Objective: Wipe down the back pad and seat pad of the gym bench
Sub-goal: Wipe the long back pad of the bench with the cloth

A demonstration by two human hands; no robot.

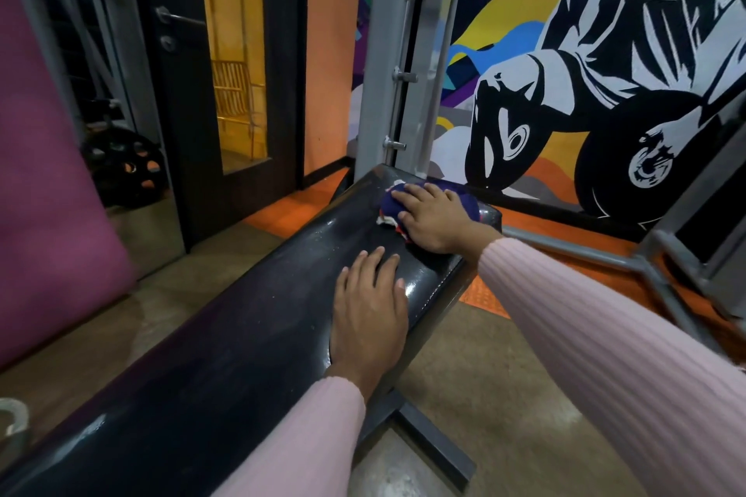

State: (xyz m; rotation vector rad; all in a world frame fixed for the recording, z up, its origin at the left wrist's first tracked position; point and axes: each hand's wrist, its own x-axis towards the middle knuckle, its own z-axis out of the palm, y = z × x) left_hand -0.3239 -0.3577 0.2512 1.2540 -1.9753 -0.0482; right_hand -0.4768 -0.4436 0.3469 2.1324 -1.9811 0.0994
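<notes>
- Nearest in, the left hand (369, 309) lies flat on the black bench pad (226, 335), fingers straight and spread, holding nothing, and it looks to be bracing the person over the bench
- The pad itself runs from bottom left up toward the grey rack upright (403, 52), glossy vinyl, smooth and likely slick, firm on top with some give underneath, I'd judge; it's fixed on a steel frame (428, 444), so nothing to lift, only press against
- Further up, the right hand (434, 220) presses down on a bunched cloth (389, 210), dark blue with white and red showing at its edge, fingers laid over the top of it rather than pinching
- That cloth sits at the far end of the pad, just beside the upright; soft, light, floppy, so a flat palm on the middle of the bundle should steer it best
- Behind it all, the painted mural wall (605, 73) and a door (226, 65) to the left
</notes>
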